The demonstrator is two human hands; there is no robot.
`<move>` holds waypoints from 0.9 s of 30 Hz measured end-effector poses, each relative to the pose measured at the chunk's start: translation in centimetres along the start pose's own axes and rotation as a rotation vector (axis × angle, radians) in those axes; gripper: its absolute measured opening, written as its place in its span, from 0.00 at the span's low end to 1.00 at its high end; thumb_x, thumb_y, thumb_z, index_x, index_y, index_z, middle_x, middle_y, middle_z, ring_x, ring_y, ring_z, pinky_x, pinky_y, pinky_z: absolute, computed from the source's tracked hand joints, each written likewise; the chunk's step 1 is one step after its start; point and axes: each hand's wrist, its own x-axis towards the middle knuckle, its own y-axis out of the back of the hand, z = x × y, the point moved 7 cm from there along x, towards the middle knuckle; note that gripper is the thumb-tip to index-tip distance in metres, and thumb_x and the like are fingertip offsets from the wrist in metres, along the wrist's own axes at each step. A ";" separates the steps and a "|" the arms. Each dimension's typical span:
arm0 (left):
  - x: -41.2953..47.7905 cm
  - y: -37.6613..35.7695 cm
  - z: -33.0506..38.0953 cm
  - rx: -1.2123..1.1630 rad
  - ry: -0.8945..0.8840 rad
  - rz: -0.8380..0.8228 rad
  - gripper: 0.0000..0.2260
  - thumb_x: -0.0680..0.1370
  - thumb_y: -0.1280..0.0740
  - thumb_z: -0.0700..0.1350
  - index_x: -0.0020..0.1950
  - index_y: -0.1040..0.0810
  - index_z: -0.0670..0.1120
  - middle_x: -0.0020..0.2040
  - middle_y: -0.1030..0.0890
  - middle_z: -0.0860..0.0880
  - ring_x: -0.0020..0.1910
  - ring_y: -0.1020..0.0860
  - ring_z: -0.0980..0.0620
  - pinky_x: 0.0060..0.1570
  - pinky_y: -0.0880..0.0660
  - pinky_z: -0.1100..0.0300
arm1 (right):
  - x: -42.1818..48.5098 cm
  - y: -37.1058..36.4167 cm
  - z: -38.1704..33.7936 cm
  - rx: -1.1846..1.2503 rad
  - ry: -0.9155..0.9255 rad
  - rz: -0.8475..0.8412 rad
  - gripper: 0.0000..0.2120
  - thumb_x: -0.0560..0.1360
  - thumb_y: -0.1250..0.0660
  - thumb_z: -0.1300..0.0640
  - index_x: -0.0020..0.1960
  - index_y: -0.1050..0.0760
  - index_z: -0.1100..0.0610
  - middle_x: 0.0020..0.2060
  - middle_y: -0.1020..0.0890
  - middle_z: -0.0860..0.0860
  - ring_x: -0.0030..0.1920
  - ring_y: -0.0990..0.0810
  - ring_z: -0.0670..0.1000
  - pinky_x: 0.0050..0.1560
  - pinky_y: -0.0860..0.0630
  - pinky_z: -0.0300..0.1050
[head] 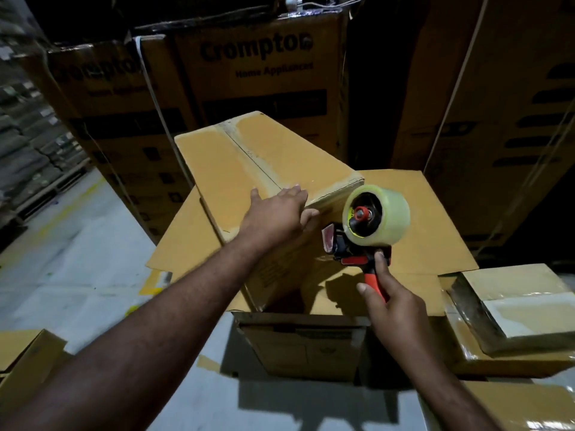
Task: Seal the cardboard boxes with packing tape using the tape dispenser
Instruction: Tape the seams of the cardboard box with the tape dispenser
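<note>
Two hands in view. Left hand (280, 216) rests on the near corner of a taped box (242, 163), fingers (292, 191) spread flat on its top, thumb down the side. The taped box sits tilted in a larger open box (429, 225). Right hand (398, 306) grips the tape dispenser (367, 234), fingers curled round its orange handle. Dispenser is just beside that near corner; contact cannot be told. Printed cartons (255, 73) stand stacked behind.

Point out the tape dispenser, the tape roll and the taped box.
tape dispenser (372, 280), head view, on its orange handle.
tape roll (392, 213), head view, on its outer band.
taped box (214, 169), head view, on its top face.
</note>
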 end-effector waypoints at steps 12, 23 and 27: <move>-1.7 0.4 -2.4 0.191 -0.120 0.013 0.34 0.82 0.34 0.54 0.82 0.45 0.47 0.83 0.43 0.45 0.79 0.38 0.47 0.76 0.56 0.31 | -1.6 2.6 -2.9 0.396 -0.097 0.012 0.32 0.79 0.32 0.55 0.76 0.42 0.35 0.54 0.17 0.53 0.36 0.17 0.49 0.35 0.17 0.49; -4.6 0.2 -6.0 0.001 -0.008 0.147 0.17 0.80 0.34 0.60 0.62 0.30 0.52 0.66 0.21 0.51 0.64 0.23 0.50 0.75 0.54 0.29 | -3.1 0.3 -4.4 1.098 -0.400 -0.198 0.20 0.77 0.35 0.60 0.64 0.28 0.40 0.36 0.22 0.59 0.29 0.24 0.52 0.24 0.27 0.42; -5.2 -0.4 -5.3 0.147 -0.045 0.174 0.21 0.81 0.36 0.60 0.68 0.31 0.48 0.77 0.31 0.45 0.75 0.31 0.47 0.74 0.56 0.26 | -3.4 -0.6 -5.6 1.160 -0.427 -0.192 0.18 0.77 0.36 0.60 0.63 0.28 0.43 0.36 0.22 0.59 0.29 0.25 0.51 0.24 0.28 0.41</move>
